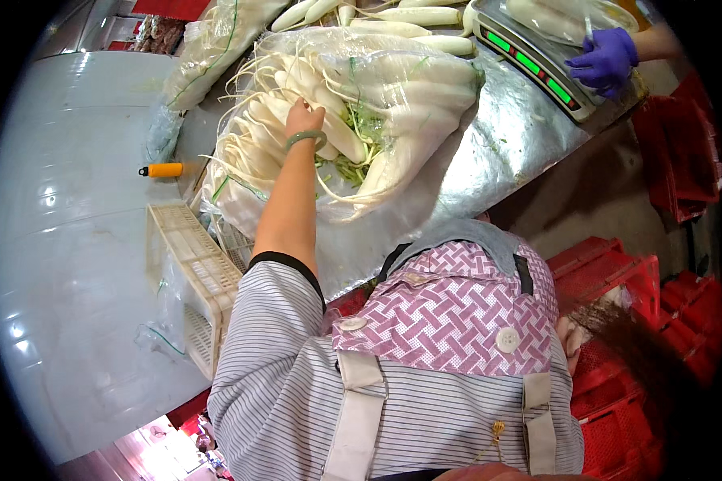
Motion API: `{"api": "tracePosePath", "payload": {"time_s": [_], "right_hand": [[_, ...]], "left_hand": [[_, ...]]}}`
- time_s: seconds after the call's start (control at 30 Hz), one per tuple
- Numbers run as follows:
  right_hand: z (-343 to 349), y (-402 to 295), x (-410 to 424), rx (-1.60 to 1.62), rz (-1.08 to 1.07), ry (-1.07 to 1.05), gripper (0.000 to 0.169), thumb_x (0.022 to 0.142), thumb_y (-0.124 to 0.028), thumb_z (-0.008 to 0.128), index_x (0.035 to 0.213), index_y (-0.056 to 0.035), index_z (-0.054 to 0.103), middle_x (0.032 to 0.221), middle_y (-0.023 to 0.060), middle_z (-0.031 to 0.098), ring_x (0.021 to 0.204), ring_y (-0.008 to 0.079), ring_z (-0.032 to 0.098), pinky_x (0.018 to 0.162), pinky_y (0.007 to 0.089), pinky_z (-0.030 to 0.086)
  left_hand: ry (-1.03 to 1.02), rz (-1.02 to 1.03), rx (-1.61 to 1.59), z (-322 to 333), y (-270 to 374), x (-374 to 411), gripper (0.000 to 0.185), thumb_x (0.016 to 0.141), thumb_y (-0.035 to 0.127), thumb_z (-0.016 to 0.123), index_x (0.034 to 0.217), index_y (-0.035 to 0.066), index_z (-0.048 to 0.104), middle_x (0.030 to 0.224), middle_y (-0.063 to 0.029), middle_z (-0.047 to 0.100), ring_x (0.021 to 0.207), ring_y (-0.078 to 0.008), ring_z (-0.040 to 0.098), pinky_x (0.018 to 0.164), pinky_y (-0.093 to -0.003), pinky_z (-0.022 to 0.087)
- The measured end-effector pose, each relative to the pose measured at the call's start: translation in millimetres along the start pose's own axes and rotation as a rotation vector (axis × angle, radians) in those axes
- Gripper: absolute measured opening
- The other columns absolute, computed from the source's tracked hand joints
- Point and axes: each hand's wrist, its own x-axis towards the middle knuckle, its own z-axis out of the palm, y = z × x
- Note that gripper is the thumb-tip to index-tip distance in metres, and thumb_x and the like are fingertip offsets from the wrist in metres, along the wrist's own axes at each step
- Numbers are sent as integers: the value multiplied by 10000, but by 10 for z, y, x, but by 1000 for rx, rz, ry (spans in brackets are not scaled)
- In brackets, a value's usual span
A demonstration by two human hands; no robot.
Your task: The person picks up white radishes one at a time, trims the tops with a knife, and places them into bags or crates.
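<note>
My left hand (305,117), bare, with a green bangle at the wrist, has its fingers curled on a long white radish (343,138) in an opened clear plastic bag (421,114). Many white radishes with long thin roots fill this bag, and green leaf stubs (355,171) show among them. The bag lies on the silvery metal-topped table (481,162). My right hand is out of view; on that side are my striped sleeve and the pink patterned apron.
At the upper right, a person's purple-gloved hand (604,63) is beside a bagged load on a digital scale (529,66). More radishes (430,15) lie behind. To the left are an orange cylinder (164,170) and a cream plastic crate (195,258). Red crates (601,270) stand at right, near someone's ear and hair.
</note>
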Motion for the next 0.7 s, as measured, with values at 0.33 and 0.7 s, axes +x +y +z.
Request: {"api": "tracePosePath", "payload": {"time_s": [0.33, 0.7], "right_hand": [[369, -1266, -107, 418, -399, -328, 237, 919, -179, 552, 1061, 4, 606, 1046, 71, 624, 965, 198, 574, 868, 294, 440], [481, -3761, -2239, 209, -617, -1766, 128, 871, -138, 605, 941, -34, 577, 714, -28, 527, 559, 36, 467, 491, 184, 355]], "left_hand": [[-79, 134, -482, 511, 251, -295, 563, 672, 302, 758, 1115, 26, 548, 1106, -193, 599, 953, -324, 613, 837, -386, 480], [-270, 65, -1108, -878, -107, -1018, 683, 729, 356, 722, 1249, -9, 472, 1049, -119, 611, 977, -241, 609, 830, -361, 493]]}}
